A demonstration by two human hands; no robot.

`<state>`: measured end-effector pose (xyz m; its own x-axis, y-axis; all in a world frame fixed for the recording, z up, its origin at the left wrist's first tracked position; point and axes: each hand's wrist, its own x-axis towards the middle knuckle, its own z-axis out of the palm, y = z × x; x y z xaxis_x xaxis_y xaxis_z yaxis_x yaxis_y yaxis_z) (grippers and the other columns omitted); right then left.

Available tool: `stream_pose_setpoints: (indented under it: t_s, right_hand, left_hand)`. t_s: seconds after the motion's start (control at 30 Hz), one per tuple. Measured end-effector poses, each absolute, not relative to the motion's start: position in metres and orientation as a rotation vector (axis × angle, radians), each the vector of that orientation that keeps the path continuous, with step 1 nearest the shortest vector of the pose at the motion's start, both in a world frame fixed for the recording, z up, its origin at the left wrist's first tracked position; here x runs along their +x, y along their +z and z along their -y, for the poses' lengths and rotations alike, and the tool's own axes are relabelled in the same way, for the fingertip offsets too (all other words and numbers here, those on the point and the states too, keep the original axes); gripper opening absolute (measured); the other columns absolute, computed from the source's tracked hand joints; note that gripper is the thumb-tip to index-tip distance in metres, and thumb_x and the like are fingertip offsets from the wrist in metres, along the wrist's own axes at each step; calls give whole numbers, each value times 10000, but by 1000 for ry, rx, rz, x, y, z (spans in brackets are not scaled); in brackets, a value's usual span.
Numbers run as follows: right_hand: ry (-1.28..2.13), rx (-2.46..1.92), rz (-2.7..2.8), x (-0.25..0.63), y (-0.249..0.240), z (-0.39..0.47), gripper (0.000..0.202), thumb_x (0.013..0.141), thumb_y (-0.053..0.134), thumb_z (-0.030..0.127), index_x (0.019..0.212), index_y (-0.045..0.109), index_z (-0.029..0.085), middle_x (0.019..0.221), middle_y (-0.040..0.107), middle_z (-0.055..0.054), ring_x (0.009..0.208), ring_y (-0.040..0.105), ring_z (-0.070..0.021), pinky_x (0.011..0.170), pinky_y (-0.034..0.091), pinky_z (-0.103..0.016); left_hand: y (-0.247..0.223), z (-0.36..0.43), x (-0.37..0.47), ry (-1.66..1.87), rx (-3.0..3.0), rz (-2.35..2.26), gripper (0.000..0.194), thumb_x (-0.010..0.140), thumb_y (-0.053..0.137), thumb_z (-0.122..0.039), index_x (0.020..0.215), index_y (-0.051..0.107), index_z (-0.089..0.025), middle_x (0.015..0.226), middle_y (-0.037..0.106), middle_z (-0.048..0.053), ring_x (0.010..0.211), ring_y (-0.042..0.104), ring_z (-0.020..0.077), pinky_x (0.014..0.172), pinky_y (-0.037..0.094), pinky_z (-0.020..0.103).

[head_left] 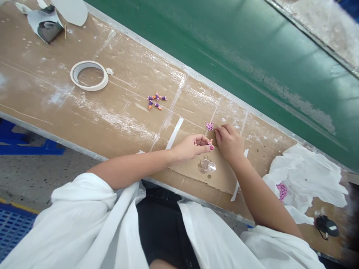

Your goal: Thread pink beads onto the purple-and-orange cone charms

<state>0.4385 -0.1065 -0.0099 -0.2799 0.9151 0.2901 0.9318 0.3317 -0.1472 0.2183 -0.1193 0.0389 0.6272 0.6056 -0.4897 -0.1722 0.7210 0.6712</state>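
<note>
My left hand (193,145) is closed in a pinch on a small orange and pink figurine (210,142), above a sheet of brown cardboard (193,164). Beside it, my right hand (230,142) has its fingertips drawn together at the edge of a little heap of pink-purple bead-like pieces (209,126). Whatever those fingertips may hold is too small to see. Below the hands, a clear shiny blob (207,165) lies on the cardboard. Several small purple and orange figurines (157,98) rest in a group farther left on the table.
A roll of masking tape (89,76) lies at the left. White tape strips (174,133) edge the cardboard. Crumpled white sheeting (305,183) with more pink pieces (281,191) and a small black object (327,226) are at right. A green panel (213,45) borders the far side.
</note>
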Motion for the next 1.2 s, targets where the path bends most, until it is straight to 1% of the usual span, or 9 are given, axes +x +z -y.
stream_pose_setpoints:
  t_s: [0.1, 0.27, 0.37, 0.43, 0.53, 0.73, 0.87, 1.0, 1.2]
  right_hand:
    - [-7, -1594, 2228, 438, -7, 106, 239, 986, 430, 294, 839, 594, 200, 866, 601, -85, 764, 576, -234, 575, 409, -325]
    - [559, -1433, 1779, 422, 20, 130, 140, 976, 562, 339, 910, 582, 216, 856, 564, -35, 683, 535, -170, 545, 422, -282]
    - [696, -1325, 1708, 407, 37, 150, 83, 980, 595, 304, 963, 610, 224, 893, 569, -41, 699, 554, -164, 516, 413, -264]
    - [694, -1275, 1765, 400, 46, 158, 39, 984, 589, 251, 990, 624, 234, 904, 573, -46, 736, 578, -173, 505, 423, -254]
    - [576, -1210, 1905, 394, 53, 162, 101, 976, 574, 164, 1012, 627, 242, 889, 583, -43, 766, 595, -178, 538, 468, -257]
    - [250, -1159, 2031, 389, 58, 164, 171, 943, 614, 96, 1032, 634, 240, 866, 621, -49, 698, 605, -175, 540, 504, -281]
    - [365, -1215, 1894, 386, 57, 173, 214, 916, 650, 79, 1036, 660, 257, 871, 612, -36, 658, 603, -163, 468, 497, -270]
    - [549, -1302, 1726, 384, 55, 183, 142, 920, 665, 142, 1003, 663, 258, 892, 584, -32, 612, 581, -149, 391, 476, -260]
    - [565, -1316, 1761, 380, 65, 180, 88, 890, 652, 157, 872, 628, 240, 817, 575, -25, 640, 564, -158, 415, 454, -253]
  left_hand:
    - [38, 119, 218, 511, 615, -761, 407, 631, 859, -356, 806, 553, -153, 611, 438, -97, 486, 269, 11, 437, 154, 182]
    - [36, 120, 218, 536, 571, -752, 433, 616, 857, -422, 805, 572, -156, 554, 346, -108, 491, 234, 25, 438, 146, 188]
    - [39, 121, 217, 532, 526, -704, 448, 595, 873, -411, 817, 582, -153, 553, 326, -110, 502, 240, 26, 449, 154, 187]
    - [42, 122, 217, 522, 499, -652, 470, 569, 887, -412, 810, 580, -150, 553, 331, -110, 499, 247, 22, 451, 152, 191]
    - [45, 123, 216, 508, 484, -608, 490, 543, 899, -423, 777, 575, -141, 555, 352, -107, 486, 255, 12, 449, 142, 203]
    - [44, 122, 217, 490, 521, -584, 456, 577, 882, -419, 736, 558, -140, 573, 373, -98, 478, 268, 1, 457, 140, 213]
    - [44, 124, 218, 531, 560, -585, 452, 568, 870, -414, 741, 549, -147, 578, 403, -98, 472, 282, 1, 464, 171, 215]
    - [46, 125, 218, 608, 650, -597, 422, 588, 835, -423, 738, 555, -145, 602, 438, -84, 507, 319, 10, 490, 209, 222]
    - [50, 126, 217, 672, 842, -610, 261, 671, 728, -344, 706, 559, -148, 581, 434, -76, 555, 350, 35, 550, 266, 227]
